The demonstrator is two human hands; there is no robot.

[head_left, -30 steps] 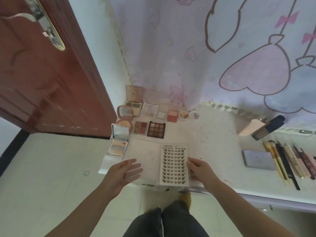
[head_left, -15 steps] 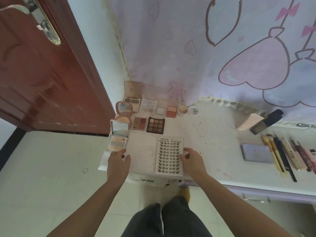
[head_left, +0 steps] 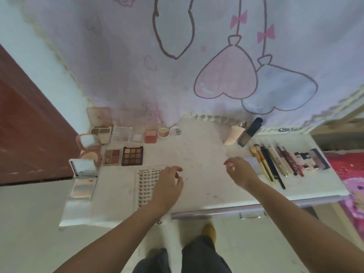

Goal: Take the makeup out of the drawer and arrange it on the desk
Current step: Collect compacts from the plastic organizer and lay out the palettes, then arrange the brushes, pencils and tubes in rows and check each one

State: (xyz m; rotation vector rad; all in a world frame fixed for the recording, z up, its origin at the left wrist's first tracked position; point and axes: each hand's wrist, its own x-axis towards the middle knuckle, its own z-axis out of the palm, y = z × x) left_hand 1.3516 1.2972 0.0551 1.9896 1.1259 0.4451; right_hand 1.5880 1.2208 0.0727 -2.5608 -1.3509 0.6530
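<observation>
The lash tray lies flat near the front edge of the counter, partly under the left hand. It looks like a thin, light card w/ rows of tiny lash clusters, so prob. stiff enough to slide but easy to bend, and the clusters are delicate; best taken by the long edges, not across the face. Left grip: fingers loosely curled over the tray's right side, holding nothing; whether it touches the tray, can't tell. Right hand hovers above bare counter, well apart from the tray, fingers loosely bent, nothing in them. Behind the tray — a dark eyeshadow palette and a four-pan palette, hard cases w/ fragile powder pans, grab by the sides. Left of the tray an open mirrored compact sits at the counter's edge, slick-looking and breakable. Far right, a row of brushes and tubes — light, would roll.
</observation>
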